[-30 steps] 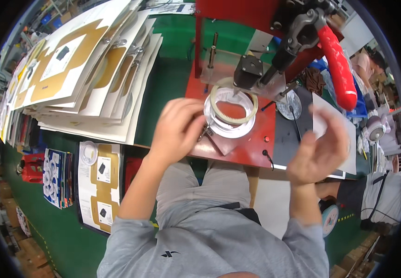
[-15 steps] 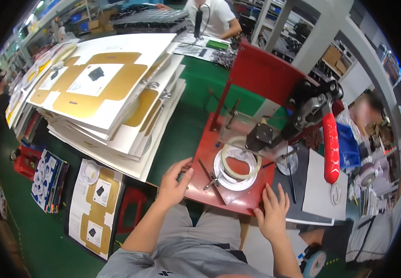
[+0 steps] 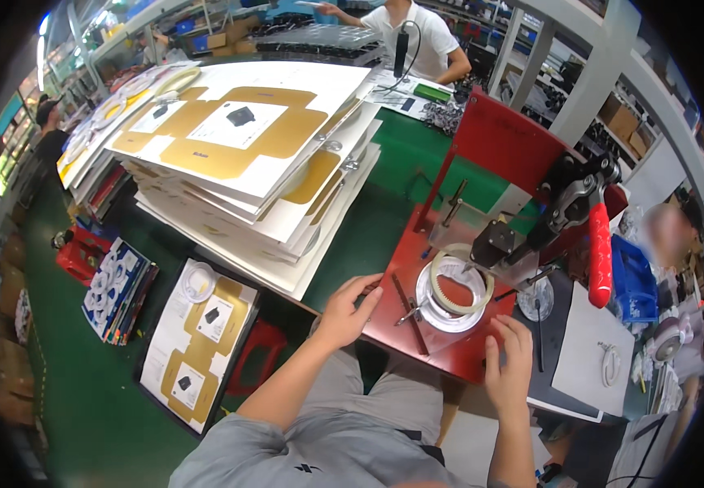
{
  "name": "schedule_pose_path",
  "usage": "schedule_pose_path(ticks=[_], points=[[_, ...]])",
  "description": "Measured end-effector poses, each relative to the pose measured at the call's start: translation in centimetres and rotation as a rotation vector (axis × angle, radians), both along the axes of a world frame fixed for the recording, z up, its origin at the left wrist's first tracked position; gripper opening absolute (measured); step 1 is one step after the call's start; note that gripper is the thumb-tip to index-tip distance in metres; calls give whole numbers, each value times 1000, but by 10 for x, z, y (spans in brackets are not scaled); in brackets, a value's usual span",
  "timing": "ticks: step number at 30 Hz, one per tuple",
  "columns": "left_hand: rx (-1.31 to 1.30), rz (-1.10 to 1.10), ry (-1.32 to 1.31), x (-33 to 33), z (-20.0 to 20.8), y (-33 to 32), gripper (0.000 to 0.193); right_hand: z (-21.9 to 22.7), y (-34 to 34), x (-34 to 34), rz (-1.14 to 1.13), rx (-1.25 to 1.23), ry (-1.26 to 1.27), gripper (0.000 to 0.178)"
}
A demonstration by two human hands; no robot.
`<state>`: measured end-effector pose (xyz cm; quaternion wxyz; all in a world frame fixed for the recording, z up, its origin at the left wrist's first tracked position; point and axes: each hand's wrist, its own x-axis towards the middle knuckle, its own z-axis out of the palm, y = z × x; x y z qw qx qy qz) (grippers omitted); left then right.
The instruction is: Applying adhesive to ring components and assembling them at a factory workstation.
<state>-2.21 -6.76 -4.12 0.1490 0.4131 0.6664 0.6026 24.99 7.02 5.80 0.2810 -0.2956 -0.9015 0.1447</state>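
Note:
In front of me stands a red press fixture with a flat base plate (image 3: 384, 321) and a black toggle clamp whose red handle (image 3: 600, 256) hangs down at the right. A white ring-shaped part (image 3: 427, 305) lies on the plate, with a cream ring (image 3: 486, 297) tilted over it beneath a clear block. My left hand (image 3: 348, 315) rests at the plate's left edge, thumb and fingers apart, holding nothing; some fingertips are hidden at the edge. Beside the front right corner, my right hand (image 3: 511, 358) has its fingers stretched out, with nothing in it.
A tall stack of white and gold printed sheets (image 3: 238, 122) stands to the left. Lower left are a black-edged tray of sheets (image 3: 246, 313) and a red stool (image 3: 258, 350). A blue bin (image 3: 635, 281) and a grey sheet (image 3: 592, 350) sit right. A co-worker (image 3: 417, 37) works across the bench.
The whole view has swung, so the fixture, sheets and hands appear farther right. My left hand stays by the plate's left edge. The fingers of my right hand have drawn closer together.

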Motion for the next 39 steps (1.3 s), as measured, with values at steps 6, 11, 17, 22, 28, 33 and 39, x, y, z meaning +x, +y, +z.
schedule_pose_path(ticks=[6,11,17,22,28,33,39], points=[[-21,29,-1,1,1,-6,34,-1,0,-26,120,12,160,25],[-7,-6,-26,7,-2,-7,34,0,-3,-26,133,11,171,23],[-13,8,104,-5,-9,-1,31,1,15,-30,104,117,155,23],[46,25,-62,-5,9,3,29,4,25,-36,135,134,88,31],[109,-173,632,19,81,23,24,-9,31,-32,156,121,21,32],[33,-346,804,31,88,41,19,-15,33,-34,234,117,-21,25],[0,-422,834,28,87,45,14,-21,46,-34,282,91,41,24]])
